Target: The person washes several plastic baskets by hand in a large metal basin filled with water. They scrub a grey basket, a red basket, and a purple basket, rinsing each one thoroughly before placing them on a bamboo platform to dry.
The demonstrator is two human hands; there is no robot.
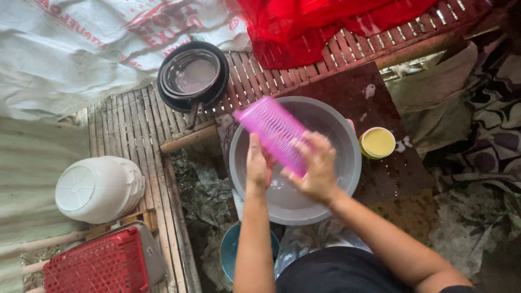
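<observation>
A pink plastic container [274,133], ribbed along its length and blurred, is slanting above a round grey basin [347,163] whose smooth wall is holding shallow, sudsy water. The left hand [257,165] is curling around the container's lower end, gripping it from below. The right hand [315,165] is lying over the ribbed side with fingers bent, pressing against it; whether it is holding anything between palm and plastic cannot be told.

The basin is sitting on a dark, wet board [380,179] flecked with bits of foam. Just beside the basin's right rim a small yellow tub [377,142] with a flat, waxy-looking surface is standing upright. Below the basin the rim of a blue bucket [228,249] is showing.

Behind, on a slatted bamboo floor [130,130], stacked black pans [192,76] with glossy round insides are resting, handle pointing toward the basin. A thin red cloth [315,24] is lying crumpled at the top, and a white woven sack [81,49] is spreading at the left. A white ridged plastic jar [97,189] is lying on its side, near a red latticed crate [100,266].
</observation>
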